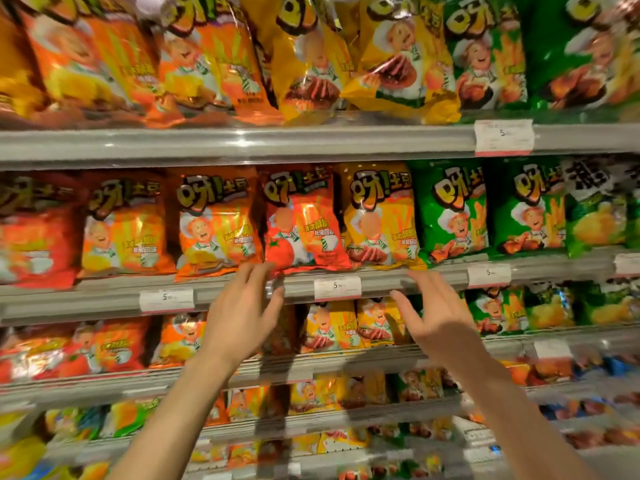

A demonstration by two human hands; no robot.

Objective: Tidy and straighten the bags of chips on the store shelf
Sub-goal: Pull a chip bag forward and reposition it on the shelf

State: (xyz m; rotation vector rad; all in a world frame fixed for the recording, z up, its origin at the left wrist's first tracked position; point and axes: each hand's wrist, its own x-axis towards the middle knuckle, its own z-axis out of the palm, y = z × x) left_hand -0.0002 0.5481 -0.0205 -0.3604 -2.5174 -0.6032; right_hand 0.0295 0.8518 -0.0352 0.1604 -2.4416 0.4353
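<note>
Warm, bright store light from overhead throws glare on the glossy chip bags [304,220] just above both hands. The centre is sharp (mostly); the edges smear and bow, and the lower shelves [346,424] beneath the wrists sit dim and blurred.

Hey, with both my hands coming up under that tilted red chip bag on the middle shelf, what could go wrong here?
The tilted glossy red chip bag overhangs the grey shelf edge; a nudge from the open left hand might tip it off. The open right hand could knock the neighbouring shiny yellow chip bag, which also leans. Either hand might dislodge the white price tag.
</note>
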